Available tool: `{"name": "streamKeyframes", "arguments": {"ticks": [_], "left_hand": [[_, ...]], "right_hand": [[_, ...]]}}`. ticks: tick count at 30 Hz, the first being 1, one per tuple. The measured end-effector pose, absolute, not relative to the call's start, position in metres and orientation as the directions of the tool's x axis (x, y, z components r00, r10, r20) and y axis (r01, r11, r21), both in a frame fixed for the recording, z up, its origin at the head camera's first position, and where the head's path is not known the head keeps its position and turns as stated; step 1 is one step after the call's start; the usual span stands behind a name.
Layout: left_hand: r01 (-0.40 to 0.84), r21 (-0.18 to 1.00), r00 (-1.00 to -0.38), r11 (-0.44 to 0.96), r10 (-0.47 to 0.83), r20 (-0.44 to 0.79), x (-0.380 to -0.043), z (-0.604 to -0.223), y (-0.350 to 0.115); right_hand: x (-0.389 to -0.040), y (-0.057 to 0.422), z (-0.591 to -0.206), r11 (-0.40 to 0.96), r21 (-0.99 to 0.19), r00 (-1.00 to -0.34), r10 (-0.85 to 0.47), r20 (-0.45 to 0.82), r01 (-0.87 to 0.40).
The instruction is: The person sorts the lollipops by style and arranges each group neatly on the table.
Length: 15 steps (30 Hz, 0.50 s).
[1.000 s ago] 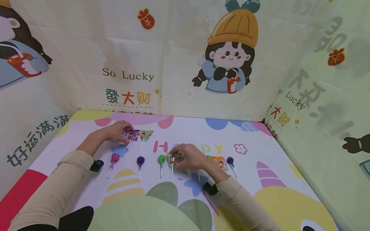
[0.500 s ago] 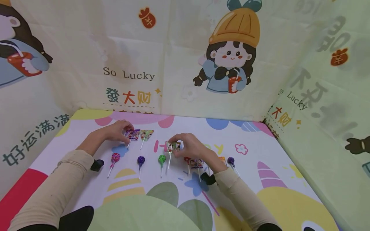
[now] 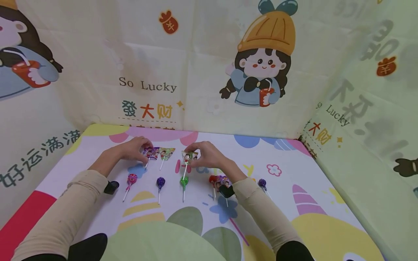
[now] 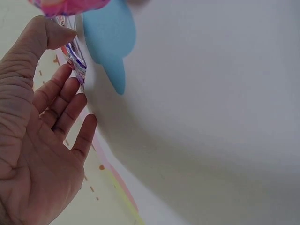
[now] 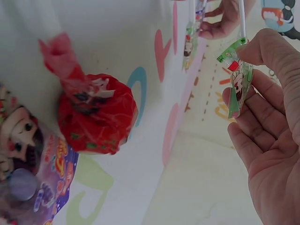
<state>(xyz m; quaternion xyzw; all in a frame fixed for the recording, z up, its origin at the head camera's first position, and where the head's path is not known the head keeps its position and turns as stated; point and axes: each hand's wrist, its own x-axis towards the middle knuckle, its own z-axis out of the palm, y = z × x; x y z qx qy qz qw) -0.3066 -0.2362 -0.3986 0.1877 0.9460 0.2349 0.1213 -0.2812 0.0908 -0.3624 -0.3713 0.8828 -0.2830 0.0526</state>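
Note:
My right hand [image 3: 209, 156] pinches a flat lollipop [image 3: 188, 157] in a clear-and-green wrapper between thumb and fingers, its white stick pointing down over the tabletop. The right wrist view shows the thumb on the wrapper [image 5: 242, 89]. At the back left, my left hand [image 3: 133, 149] holds the edge of a flat purple-wrapped lollipop [image 3: 154, 153]; its thumb and index finger meet the wrapper [image 4: 76, 63] in the left wrist view. Right beside that one lies another flat green-wrapped lollipop [image 3: 168, 153], between the two hands.
Nearer me lie round lollipops: pink [image 3: 132, 179], purple [image 3: 160, 182], green [image 3: 184, 182], red [image 3: 213, 179] and dark purple [image 3: 262, 182]. A flat purple lollipop [image 3: 225, 179] sits by the red one, partly under my right wrist. A printed cloth wall [image 3: 202, 119] rises behind the table.
My right hand has lifted the green-wrapped lollipop from the front row and carried it back and left, toward the back pair. The left hand has stayed in place.

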Motion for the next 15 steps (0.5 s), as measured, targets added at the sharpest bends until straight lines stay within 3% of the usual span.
{"name": "streamKeyframes", "arguments": {"ticks": [15], "left_hand": [[0.309,0.485,-0.897,0.818,0.42,-0.136,-0.309,-0.402,-0.237]], "right_hand": [[-0.307,0.075,-0.379,0.609,-0.532,-0.739,-0.672,0.046,-0.588]]}}
